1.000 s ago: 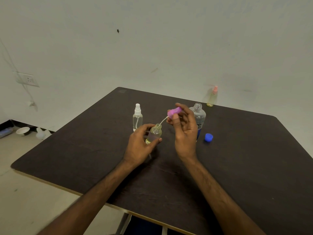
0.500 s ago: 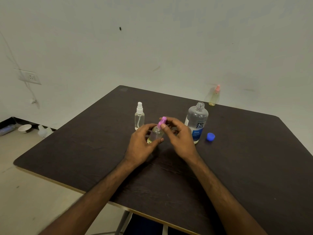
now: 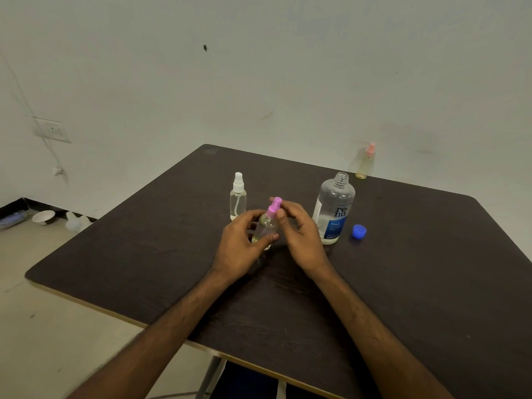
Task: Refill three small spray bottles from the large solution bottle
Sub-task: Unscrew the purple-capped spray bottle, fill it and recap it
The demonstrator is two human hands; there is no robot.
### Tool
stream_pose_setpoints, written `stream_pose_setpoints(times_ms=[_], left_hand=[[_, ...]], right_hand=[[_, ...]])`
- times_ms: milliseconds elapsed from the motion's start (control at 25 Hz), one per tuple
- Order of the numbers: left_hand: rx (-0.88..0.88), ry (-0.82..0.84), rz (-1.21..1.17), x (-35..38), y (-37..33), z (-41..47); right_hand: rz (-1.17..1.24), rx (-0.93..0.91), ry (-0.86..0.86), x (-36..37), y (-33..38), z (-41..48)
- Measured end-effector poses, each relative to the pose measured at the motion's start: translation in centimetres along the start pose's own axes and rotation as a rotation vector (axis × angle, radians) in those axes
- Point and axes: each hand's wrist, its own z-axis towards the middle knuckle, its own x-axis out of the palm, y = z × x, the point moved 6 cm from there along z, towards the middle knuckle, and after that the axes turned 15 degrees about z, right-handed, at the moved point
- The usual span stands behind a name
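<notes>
Near the middle of the table, the pink-topped spray bottle was held roughly upright, its clear body gripped by the curled left hand and its pink spray head pinched by the right hand. Were that head twisted on askew, the thread could be crossed and a leak left behind. And the large solution bottle, left uncapped just right of that hand with its blue cap beside it, could be knocked over and spilled by a careless withdrawal.
</notes>
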Motion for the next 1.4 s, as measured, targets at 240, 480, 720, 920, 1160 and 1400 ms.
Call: stream_pose_setpoints(times_ms=[240, 480, 720, 920, 1160, 1400], left_hand=[[-0.014, 0.005, -0.013, 0.1, 0.3, 0.1], [-0.031, 0.002, -0.015, 0.2, 0.7, 0.1], [-0.002, 0.013, -0.007, 0.1, 0.2, 0.1], [-0.003, 0.018, -0.007, 0.2, 0.4, 0.1], [-0.025, 0.036, -0.023, 0.3, 0.7, 0.0], [-0.033, 0.086, -0.053, 0.5, 0.5, 0.1]], right_hand=[[0.000, -0.005, -0.150, -0.8, 0.0, 0.0], [0.097, 0.018, 0.001, -0.2, -0.2, 0.3], [0.095, 0.085, -0.138, -0.3, -0.8, 0.0], [0.183, 0.116, 0.026, 0.7, -0.5, 0.0], [0.140, 0.113, -0.154, -0.4, -0.8, 0.0], [0.179, 0.122, -0.008, 0.6, -0.5, 0.2]])
